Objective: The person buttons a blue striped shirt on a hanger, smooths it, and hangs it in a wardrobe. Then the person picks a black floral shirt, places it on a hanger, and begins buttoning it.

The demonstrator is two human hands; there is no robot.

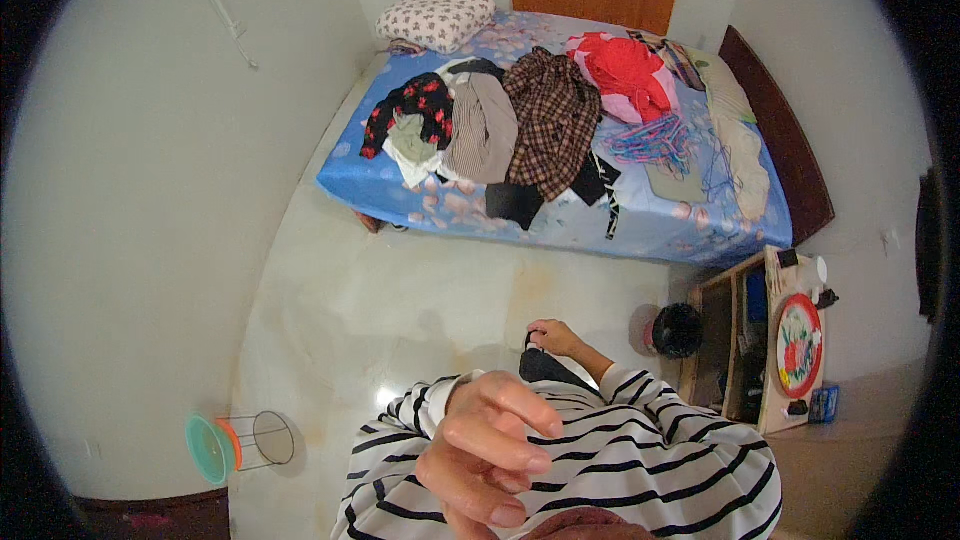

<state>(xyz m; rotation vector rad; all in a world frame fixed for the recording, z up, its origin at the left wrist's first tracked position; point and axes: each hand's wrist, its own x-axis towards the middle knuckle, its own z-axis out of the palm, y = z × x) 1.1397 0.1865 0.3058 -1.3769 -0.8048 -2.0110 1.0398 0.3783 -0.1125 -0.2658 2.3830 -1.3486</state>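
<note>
My left hand (487,450) is raised close to the camera in front of my striped shirt (600,427). Its fingers are bent and somewhat apart, and nothing shows in them. Lower down, my right hand (555,337) hangs beside my dark-trousered leg (551,369). The fingers there curl loosely near a dark edge; whether they hold anything is unclear. Before me, a bed with a blue floral sheet (442,206) bears a brown plaid garment (555,120), a striped grey garment (484,131), a black garment with red flowers (420,105), red cloth (626,71) and a tangle of coloured hangers (652,142).
A wooden cabinet (776,360) with a round floral tray (800,345) stands at right, beside a black-lined bin (677,330). At left, a wire stand (274,439) adjoins a green basin (208,448). A folded patterned bundle (436,19) rests on the bed's far left corner.
</note>
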